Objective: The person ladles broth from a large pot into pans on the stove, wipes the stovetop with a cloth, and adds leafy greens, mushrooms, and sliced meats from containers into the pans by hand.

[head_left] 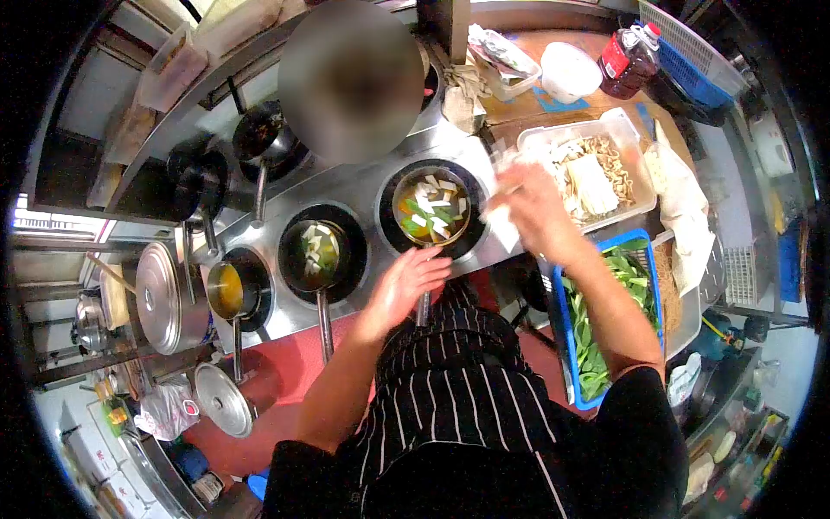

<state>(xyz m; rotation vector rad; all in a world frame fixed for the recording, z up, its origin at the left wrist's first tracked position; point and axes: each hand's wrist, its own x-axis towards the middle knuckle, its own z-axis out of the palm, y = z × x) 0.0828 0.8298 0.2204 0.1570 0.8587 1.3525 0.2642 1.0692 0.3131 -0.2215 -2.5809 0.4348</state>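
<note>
My left hand is stretched out flat over the handle of a saucepan; its fingers look straight and hold nothing visible. Inside that pan, a broth carries white pieces, green leaves and bits of orange. To the right of the pan's rim is my right hand, between the stove and a clear plastic tub. Motion blurs its fingers, so whatever it may hold cannot be made out. Sliced mushrooms and a pale white block lie in the tub.
Left of this burner stand a pan with white and green pieces and a pan of yellow liquid. A blue basket of leafy greens is by my right arm. A red-capped bottle stands at the back right, a large lidded pot far left.
</note>
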